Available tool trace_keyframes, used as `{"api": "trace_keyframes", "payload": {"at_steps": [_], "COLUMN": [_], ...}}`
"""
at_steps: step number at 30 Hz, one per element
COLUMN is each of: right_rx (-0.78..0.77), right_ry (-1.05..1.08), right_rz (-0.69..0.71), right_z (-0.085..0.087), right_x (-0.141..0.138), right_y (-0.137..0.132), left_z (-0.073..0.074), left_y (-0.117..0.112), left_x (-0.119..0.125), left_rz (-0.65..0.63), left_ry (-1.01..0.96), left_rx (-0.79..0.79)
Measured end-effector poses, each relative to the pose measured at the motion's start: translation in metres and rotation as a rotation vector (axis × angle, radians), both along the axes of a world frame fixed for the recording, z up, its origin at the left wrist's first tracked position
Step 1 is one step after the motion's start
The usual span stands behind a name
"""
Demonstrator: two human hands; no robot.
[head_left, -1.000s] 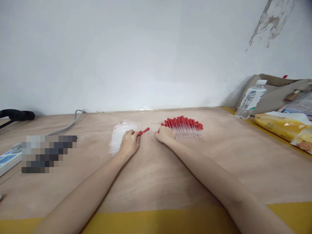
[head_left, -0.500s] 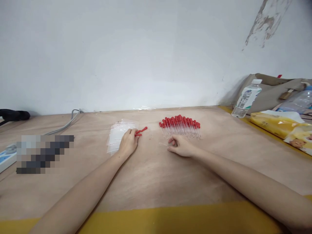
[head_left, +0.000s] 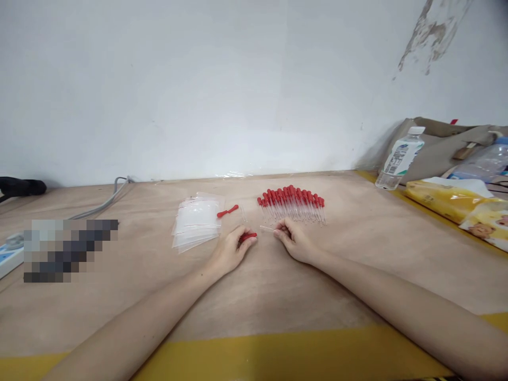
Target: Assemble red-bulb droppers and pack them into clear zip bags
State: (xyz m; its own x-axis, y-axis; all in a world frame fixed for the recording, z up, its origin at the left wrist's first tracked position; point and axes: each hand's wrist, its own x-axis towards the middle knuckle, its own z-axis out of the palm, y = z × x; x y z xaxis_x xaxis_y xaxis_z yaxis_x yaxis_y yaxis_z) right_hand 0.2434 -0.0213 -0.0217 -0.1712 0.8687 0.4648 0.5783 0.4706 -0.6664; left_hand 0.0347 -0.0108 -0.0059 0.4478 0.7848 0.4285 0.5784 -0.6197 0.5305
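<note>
My left hand [head_left: 234, 246] is closed on a red rubber bulb [head_left: 248, 237], its open end toward the right. Facing it across a small gap, my right hand [head_left: 296, 241] pinches a thin clear glass tube [head_left: 267, 228] that points left at the bulb. Bulb and tube are apart. Behind my left hand lie loose red bulbs [head_left: 227, 211], and beside them a few clear tubes [head_left: 243, 214]. Beyond my right hand, droppers with red bulbs [head_left: 291, 198] lie side by side in a row, their clear tubes toward me. Clear plastic bags [head_left: 197, 219] are stacked at the left.
A power strip [head_left: 11, 256] and a grey cable [head_left: 101, 207] lie at the left, near a blurred-out object [head_left: 71, 251]. On the right are a water bottle [head_left: 400, 159], a yellow tissue pack [head_left: 444, 198] and a grey bag [head_left: 440, 140]. A white wall [head_left: 198, 95] bounds the table's back.
My left hand has moved right and toward me from beside the bags, carrying a red bulb. My right hand has barely moved, still holding the tube.
</note>
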Motion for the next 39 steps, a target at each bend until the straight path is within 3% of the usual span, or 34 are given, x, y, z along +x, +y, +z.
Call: {"api": "trace_keyframes", "payload": {"at_steps": [8,23,31,39], "right_rx": [0.091,-0.069,0.211,0.214], "right_ry": [-0.074,-0.178,-0.517,-0.303], "right_rz": [0.125,0.204,0.022,0.145], "right_z": [0.007,0.015,0.006,0.014], "right_x": [-0.004,0.000,-0.003,0.002], "right_y": [-0.008,-0.005,-0.014,-0.010], "left_z": [-0.005,-0.012,-0.004,-0.011], "left_y": [0.003,0.006,0.002,0.012], "left_x": [-0.001,-0.005,-0.002,-0.008], "left_rz": [0.002,-0.131,-0.104,-0.102], "left_ry": [-0.079,-0.091,0.026,-0.103], "left_rx": [-0.063,-0.191,-0.129,-0.155]}}
